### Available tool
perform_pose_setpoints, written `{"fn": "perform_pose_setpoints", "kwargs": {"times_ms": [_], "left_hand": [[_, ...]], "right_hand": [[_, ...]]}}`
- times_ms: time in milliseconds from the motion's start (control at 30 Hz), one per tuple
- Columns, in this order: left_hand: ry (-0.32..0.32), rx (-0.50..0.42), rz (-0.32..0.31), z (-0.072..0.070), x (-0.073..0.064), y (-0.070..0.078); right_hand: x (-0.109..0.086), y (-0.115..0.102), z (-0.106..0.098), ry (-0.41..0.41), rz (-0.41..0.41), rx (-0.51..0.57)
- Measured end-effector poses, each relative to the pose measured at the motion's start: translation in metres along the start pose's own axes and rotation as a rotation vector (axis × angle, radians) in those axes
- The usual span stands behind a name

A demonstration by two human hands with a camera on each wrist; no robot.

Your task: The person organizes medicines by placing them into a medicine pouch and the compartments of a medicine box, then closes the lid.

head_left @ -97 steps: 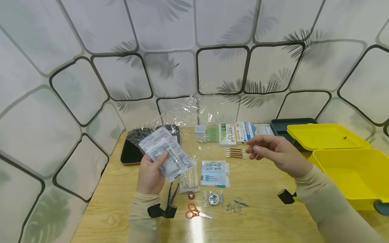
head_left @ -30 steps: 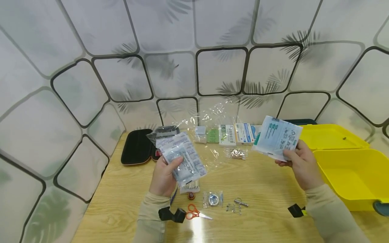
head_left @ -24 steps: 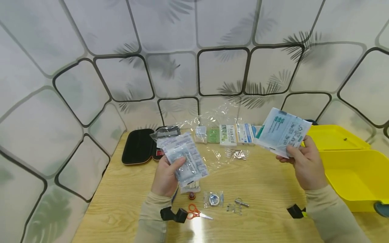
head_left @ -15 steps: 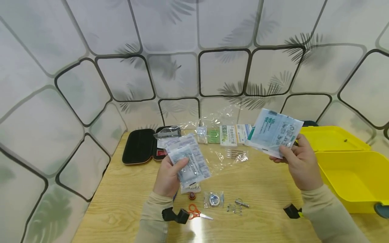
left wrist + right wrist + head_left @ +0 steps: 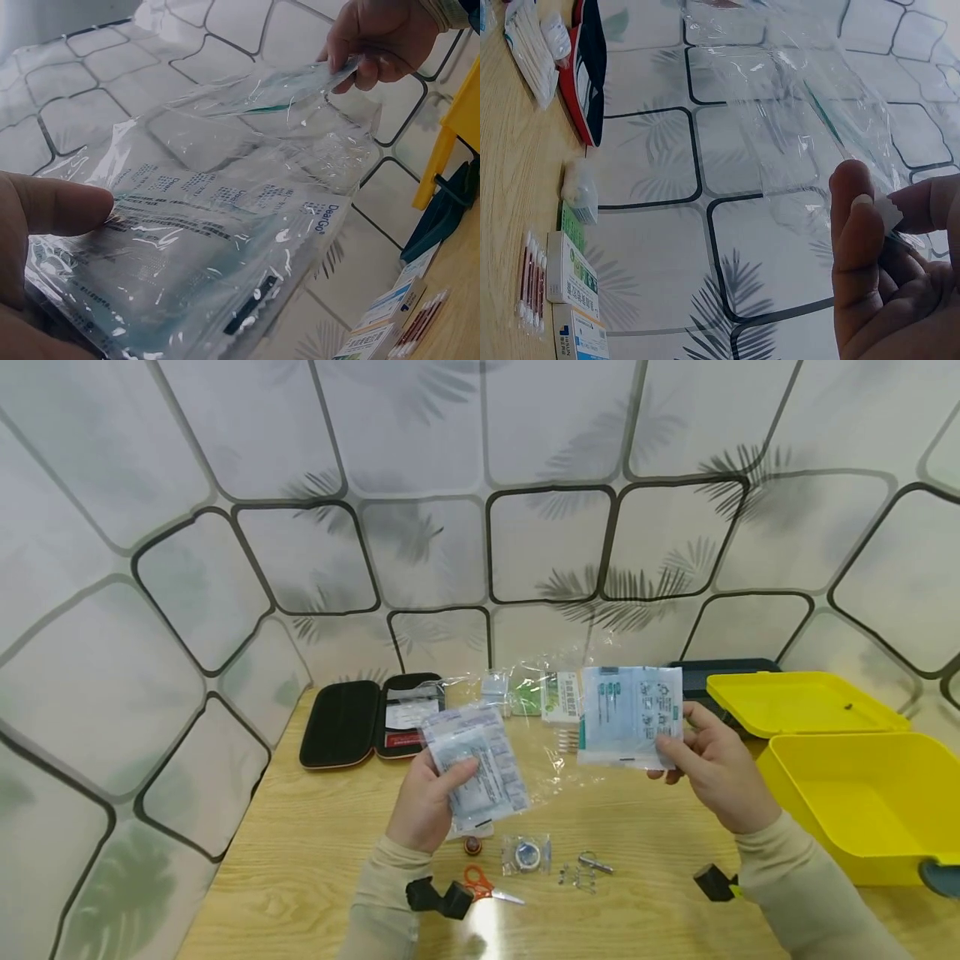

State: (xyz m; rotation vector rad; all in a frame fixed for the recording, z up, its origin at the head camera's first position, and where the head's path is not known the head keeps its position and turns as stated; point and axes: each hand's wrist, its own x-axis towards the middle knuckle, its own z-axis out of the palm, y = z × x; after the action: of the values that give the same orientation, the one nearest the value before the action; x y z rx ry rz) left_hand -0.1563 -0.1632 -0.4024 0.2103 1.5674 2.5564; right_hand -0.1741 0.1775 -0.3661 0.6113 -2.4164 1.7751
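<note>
My left hand (image 5: 423, 802) grips a stack of printed sealed packets (image 5: 480, 793) in clear plastic, the thumb lying across the front. A crinkled clear plastic bag (image 5: 352, 154) spreads from these packets towards the right, seen also in the right wrist view. My right hand (image 5: 723, 777) pinches a flat blue-and-white packet (image 5: 630, 718) with green print by its right edge. This packet is held up over the table, right of the left stack. In the left wrist view, the right hand's packet overlaps the bag's far end.
A yellow box (image 5: 862, 810) stands with its lid up at right. An unzipped black case (image 5: 341, 727) lies at back left. Small boxes (image 5: 561, 693) line the back. Orange-handled scissors (image 5: 478, 881), a wrapped tape roll (image 5: 527, 855) and safety pins (image 5: 583, 878) lie in front; brown-stemmed swabs (image 5: 531, 281) lie before the boxes.
The blue-and-white packet has left the table and is now in my right hand, which has just moved left with it. The left hand has shifted right with its stack.
</note>
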Motion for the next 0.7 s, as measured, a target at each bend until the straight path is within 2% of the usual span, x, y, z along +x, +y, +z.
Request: {"fn": "perform_pose_setpoints", "kwargs": {"times_ms": [167, 400, 533, 700], "left_hand": [[-0.033, 0.025, -0.046, 0.001, 0.000, -0.003], [-0.072, 0.052, -0.057, 0.009, -0.005, -0.011], [-0.079, 0.066, -0.070, 0.014, -0.008, -0.015], [-0.112, 0.075, -0.083, 0.021, -0.013, -0.018]], "right_hand": [[0.001, 0.000, 0.000, -0.068, 0.005, -0.017], [-0.002, 0.000, -0.001, -0.174, -0.002, 0.004], [-0.004, 0.003, -0.001, -0.209, -0.038, 0.007], [-0.006, 0.007, -0.001, -0.242, -0.030, 0.038]]}}
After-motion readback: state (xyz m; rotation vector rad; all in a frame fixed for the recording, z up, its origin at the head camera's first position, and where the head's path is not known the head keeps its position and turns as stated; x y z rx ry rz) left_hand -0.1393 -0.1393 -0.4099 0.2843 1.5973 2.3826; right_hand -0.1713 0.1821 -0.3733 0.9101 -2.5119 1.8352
